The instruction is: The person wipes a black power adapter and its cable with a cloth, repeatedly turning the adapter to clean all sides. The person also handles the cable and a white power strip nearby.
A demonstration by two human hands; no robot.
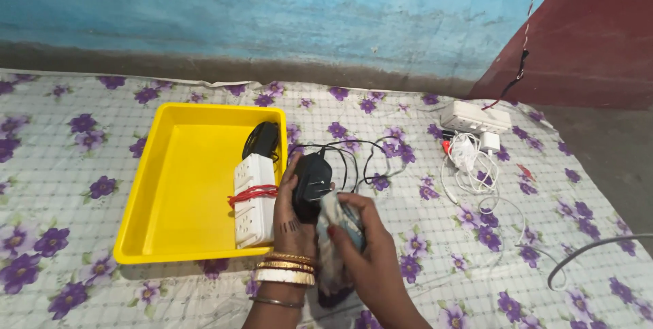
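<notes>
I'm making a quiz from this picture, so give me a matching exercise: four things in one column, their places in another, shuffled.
Things:
1. black adapter
2. white power strip with red cord
3. white charger and cable
4. cloth

Places:
A. inside the yellow tray
B. on the sheet, at the right by the white socket box
C. in the left hand
D. in the right hand

Pairs: 1-C, 2-A, 3-B, 4-D

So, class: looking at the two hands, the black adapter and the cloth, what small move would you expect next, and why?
Probably another wipe: the left hand holds the black adapter upright, and the right hand presses a cloth against its lower side.
</notes>
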